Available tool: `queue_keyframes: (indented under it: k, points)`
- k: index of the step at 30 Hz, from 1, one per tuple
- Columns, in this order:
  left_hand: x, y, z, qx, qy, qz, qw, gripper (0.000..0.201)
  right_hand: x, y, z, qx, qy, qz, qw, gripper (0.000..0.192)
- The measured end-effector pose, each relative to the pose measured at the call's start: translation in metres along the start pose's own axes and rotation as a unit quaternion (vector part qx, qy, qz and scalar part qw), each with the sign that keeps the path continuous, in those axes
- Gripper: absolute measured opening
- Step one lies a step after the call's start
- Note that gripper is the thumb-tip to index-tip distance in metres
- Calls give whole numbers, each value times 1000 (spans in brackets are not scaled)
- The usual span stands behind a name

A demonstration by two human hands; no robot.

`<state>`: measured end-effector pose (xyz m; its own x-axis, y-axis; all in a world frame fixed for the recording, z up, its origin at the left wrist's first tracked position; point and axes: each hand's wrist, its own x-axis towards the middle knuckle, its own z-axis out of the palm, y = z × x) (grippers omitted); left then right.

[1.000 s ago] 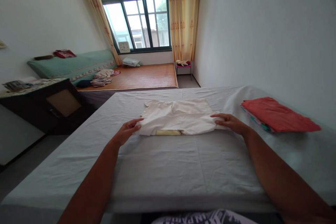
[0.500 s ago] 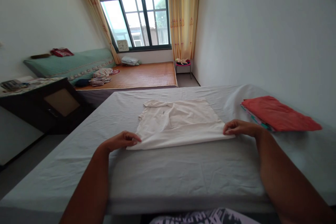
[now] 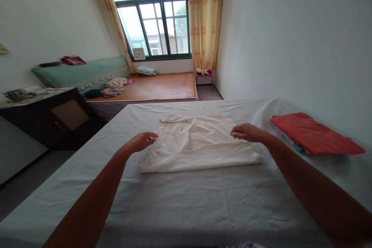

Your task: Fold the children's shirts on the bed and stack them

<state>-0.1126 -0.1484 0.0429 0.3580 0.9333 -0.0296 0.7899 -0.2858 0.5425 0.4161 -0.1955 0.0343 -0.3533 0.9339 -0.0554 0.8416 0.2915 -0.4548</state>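
White cotton, a folded shirt (image 3: 200,145), lies flat at the centre of the frame on the grey-sheeted bed (image 3: 186,197). The left hand (image 3: 142,141) rests at the shirt's left edge, fingers loosely curled and touching the cloth. The right hand (image 3: 247,132) sits at its right edge, fingers extended over the fabric; whether either grip actually pinches cloth is hard to tell from this angle. A red folded stack (image 3: 314,137) lies well apart at the right. An uneven pull from one side could likely skew the fold or drag creases into it.
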Motion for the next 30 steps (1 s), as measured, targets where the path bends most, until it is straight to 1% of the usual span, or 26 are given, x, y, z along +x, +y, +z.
queue_keyframes:
  k: [2,4,8,11,14,17,19,20,21,23,26,28,30]
  points:
    - [21,-6,0,48,24,-13,999,38,28,5,-3,-57,16,6,998,27]
    - [43,-12,0,108,40,-19,993,38,56,19,-4,-103,37,39,993,29]
    - [84,-18,0,189,55,-6,980,43,104,52,4,-161,72,83,981,46]
    - [110,-17,6,225,67,-4,972,45,130,67,13,-177,80,110,975,57]
    - [133,-13,17,235,59,10,970,41,148,75,13,-171,60,134,974,59]
    - [153,-5,23,236,71,15,969,29,161,82,-1,-145,18,128,981,50]
    - [167,3,17,238,98,7,966,26,167,87,-13,-132,-7,109,985,34]
    - [174,8,12,237,113,1,965,27,169,89,-19,-129,-8,99,987,26]
    - [181,13,5,233,131,-4,964,30,170,92,-25,-126,1,90,988,20]
    - [193,27,-11,216,176,-5,960,33,171,98,-30,-101,34,91,990,16]
    - [206,49,-29,182,240,24,953,31,169,104,-26,-20,53,149,987,17]
    - [210,64,-35,168,254,46,951,31,166,107,-20,2,64,169,983,18]
    - [208,77,-38,151,253,70,953,30,161,107,-14,-2,108,153,982,20]
